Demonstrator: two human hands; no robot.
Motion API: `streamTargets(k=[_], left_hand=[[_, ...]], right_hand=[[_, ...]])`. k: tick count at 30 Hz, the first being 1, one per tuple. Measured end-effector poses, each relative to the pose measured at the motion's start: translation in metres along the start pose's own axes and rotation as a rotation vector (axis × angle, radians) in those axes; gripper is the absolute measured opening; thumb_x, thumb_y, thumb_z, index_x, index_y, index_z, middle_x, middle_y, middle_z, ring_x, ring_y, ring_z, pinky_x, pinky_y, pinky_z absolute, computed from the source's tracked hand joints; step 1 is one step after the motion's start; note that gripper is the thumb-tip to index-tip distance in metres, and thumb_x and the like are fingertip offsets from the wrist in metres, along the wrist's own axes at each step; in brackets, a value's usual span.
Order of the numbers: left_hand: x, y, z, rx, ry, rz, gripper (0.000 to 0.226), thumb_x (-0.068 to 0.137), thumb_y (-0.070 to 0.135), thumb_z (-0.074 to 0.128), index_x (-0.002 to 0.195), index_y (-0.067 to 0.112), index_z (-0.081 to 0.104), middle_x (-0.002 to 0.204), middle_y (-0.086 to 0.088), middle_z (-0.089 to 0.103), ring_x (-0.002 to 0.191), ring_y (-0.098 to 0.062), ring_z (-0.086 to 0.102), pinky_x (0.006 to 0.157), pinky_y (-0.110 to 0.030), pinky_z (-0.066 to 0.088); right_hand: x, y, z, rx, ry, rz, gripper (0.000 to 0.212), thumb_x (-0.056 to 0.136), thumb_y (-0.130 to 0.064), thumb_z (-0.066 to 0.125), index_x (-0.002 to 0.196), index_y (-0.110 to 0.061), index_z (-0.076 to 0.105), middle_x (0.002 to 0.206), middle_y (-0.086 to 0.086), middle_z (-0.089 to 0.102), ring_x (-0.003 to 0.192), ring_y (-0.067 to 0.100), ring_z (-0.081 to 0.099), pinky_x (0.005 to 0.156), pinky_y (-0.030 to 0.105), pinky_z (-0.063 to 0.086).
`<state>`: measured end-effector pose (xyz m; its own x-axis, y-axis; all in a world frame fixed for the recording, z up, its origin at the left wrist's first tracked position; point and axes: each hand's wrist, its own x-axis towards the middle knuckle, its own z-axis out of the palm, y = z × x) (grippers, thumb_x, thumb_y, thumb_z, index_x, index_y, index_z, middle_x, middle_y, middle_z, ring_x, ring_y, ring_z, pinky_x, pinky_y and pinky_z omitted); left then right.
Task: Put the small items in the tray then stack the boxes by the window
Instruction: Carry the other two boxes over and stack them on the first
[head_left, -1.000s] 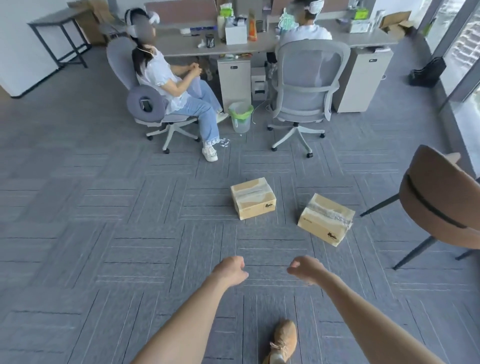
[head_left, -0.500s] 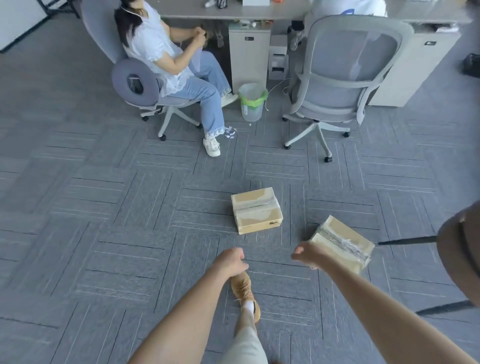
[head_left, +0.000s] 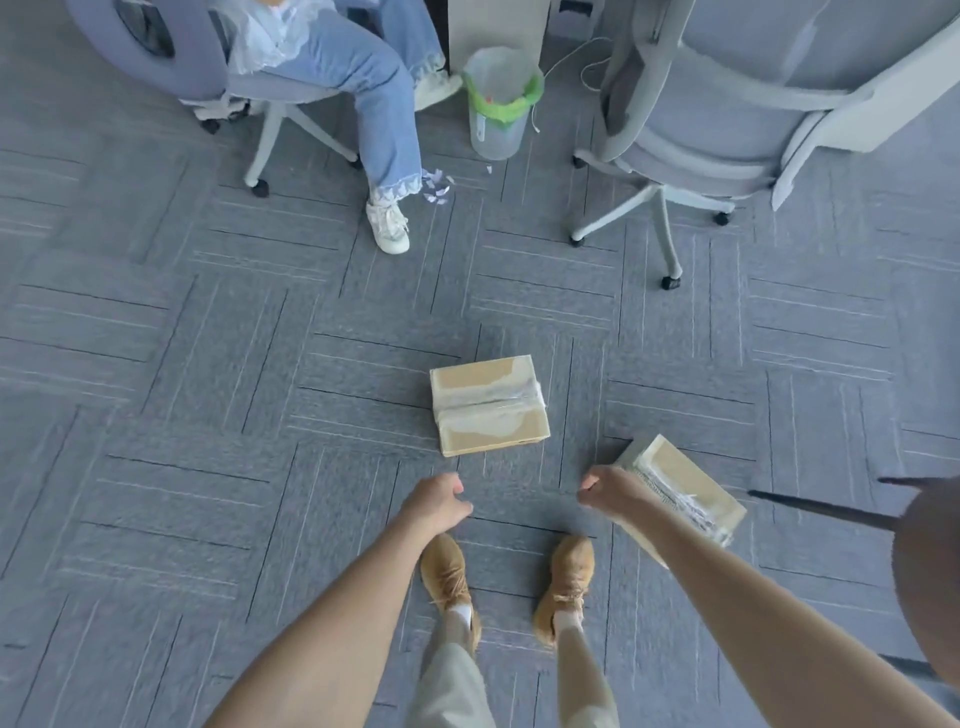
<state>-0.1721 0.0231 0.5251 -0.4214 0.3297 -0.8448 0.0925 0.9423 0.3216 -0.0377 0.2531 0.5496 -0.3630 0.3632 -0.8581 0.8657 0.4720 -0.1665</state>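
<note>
Two taped cardboard boxes lie on the grey carpet floor (head_left: 156, 467): the nearer box (head_left: 488, 410) sits flat just ahead of the person's tan shoes (head_left: 447, 577), while the second box (head_left: 685, 488) lies askew to the right, partly hidden under the right forearm. Both hands reach down and forward, left hand (head_left: 436, 504) and right hand (head_left: 613, 493) with fingers loosely curled and holding nothing. I'd judge they are held so to bracket a box for lifting; no tray or window shows.
</note>
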Motion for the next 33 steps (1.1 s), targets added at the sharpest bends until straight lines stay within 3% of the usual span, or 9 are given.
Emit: streamTargets(k=[5, 9, 14, 20, 22, 25, 28, 30, 33], left_hand=[[0.096, -0.013, 0.035, -0.139, 0.048, -0.105, 0.043, 0.091, 0.031, 0.065, 0.130, 0.014, 0.059, 0.133, -0.006, 0.062, 0.118, -0.024, 0.060, 0.093, -0.029, 0.047], [0.180, -0.041, 0.083, -0.248, 0.070, -0.196, 0.048, 0.090, 0.028, 0.068, 0.134, 0.011, 0.058, 0.133, -0.007, 0.062, 0.118, -0.023, 0.060, 0.097, -0.031, 0.049], [0.277, -0.070, 0.136, -0.507, 0.123, -0.339, 0.052, 0.088, 0.023, 0.076, 0.134, 0.007, 0.056, 0.126, -0.013, 0.060, 0.105, -0.026, 0.064, 0.078, -0.035, 0.061], [0.387, -0.111, 0.185, -0.501, 0.154, -0.358, 0.069, 0.086, 0.030, 0.078, 0.144, 0.011, 0.045, 0.142, -0.012, 0.054, 0.120, -0.028, 0.060, 0.101, -0.040, 0.052], [0.416, -0.121, 0.196, -0.524, 0.195, -0.351, 0.074, 0.085, 0.028, 0.079, 0.147, 0.013, 0.041, 0.145, -0.010, 0.052, 0.124, -0.027, 0.057, 0.103, -0.039, 0.049], [0.451, -0.135, 0.207, -0.672, 0.277, -0.331, 0.086, 0.080, 0.024, 0.084, 0.150, 0.015, 0.035, 0.147, -0.011, 0.049, 0.125, -0.026, 0.056, 0.106, -0.048, 0.049], [0.478, -0.146, 0.214, -0.765, 0.320, -0.292, 0.092, 0.074, 0.026, 0.088, 0.149, 0.024, 0.035, 0.149, -0.007, 0.048, 0.124, -0.026, 0.057, 0.107, -0.052, 0.047], [0.489, -0.147, 0.217, -0.803, 0.323, -0.278, 0.086, 0.075, 0.022, 0.088, 0.148, 0.021, 0.041, 0.149, -0.003, 0.050, 0.129, -0.025, 0.054, 0.112, -0.045, 0.042], [0.499, -0.145, 0.212, -0.857, 0.330, -0.299, 0.065, 0.078, 0.013, 0.085, 0.136, 0.008, 0.055, 0.124, 0.002, 0.064, 0.116, -0.017, 0.059, 0.108, -0.032, 0.040]], right_hand=[[0.120, 0.023, 0.020, 0.186, -0.008, 0.060, 0.026, 0.086, -0.028, 0.066, 0.110, -0.018, 0.069, 0.109, 0.003, 0.072, 0.101, 0.023, 0.067, 0.090, 0.038, 0.056], [0.219, 0.053, 0.058, 0.260, -0.046, 0.092, 0.039, 0.083, -0.023, 0.068, 0.121, -0.015, 0.066, 0.109, 0.008, 0.073, 0.093, 0.024, 0.071, 0.089, 0.043, 0.060], [0.331, 0.077, 0.099, 0.229, -0.070, 0.056, 0.049, 0.083, -0.026, 0.073, 0.130, -0.018, 0.060, 0.104, 0.004, 0.072, 0.090, 0.022, 0.071, 0.088, 0.046, 0.059], [0.455, 0.099, 0.144, 0.259, -0.030, 0.055, 0.066, 0.081, -0.024, 0.078, 0.141, -0.017, 0.051, 0.098, 0.002, 0.072, 0.088, 0.025, 0.072, 0.085, 0.048, 0.060], [0.479, 0.100, 0.155, 0.300, 0.008, 0.053, 0.071, 0.082, -0.024, 0.079, 0.144, -0.016, 0.046, 0.105, 0.001, 0.070, 0.096, 0.026, 0.070, 0.088, 0.044, 0.059], [0.505, 0.102, 0.171, 0.393, 0.061, 0.011, 0.083, 0.083, -0.026, 0.080, 0.152, -0.022, 0.034, 0.133, 0.003, 0.061, 0.113, 0.024, 0.064, 0.080, 0.031, 0.054], [0.525, 0.105, 0.185, 0.516, 0.117, -0.059, 0.091, 0.078, -0.026, 0.083, 0.153, -0.030, 0.032, 0.140, 0.000, 0.059, 0.121, 0.022, 0.060, 0.098, 0.043, 0.051], [0.534, 0.105, 0.193, 0.589, 0.106, -0.099, 0.099, 0.075, -0.022, 0.085, 0.155, -0.035, 0.028, 0.139, -0.004, 0.059, 0.122, 0.020, 0.058, 0.105, 0.049, 0.044], [0.540, 0.099, 0.195, 0.638, 0.085, -0.098, 0.107, 0.069, -0.024, 0.089, 0.155, -0.034, 0.026, 0.136, -0.005, 0.061, 0.120, 0.020, 0.056, 0.109, 0.048, 0.038]])
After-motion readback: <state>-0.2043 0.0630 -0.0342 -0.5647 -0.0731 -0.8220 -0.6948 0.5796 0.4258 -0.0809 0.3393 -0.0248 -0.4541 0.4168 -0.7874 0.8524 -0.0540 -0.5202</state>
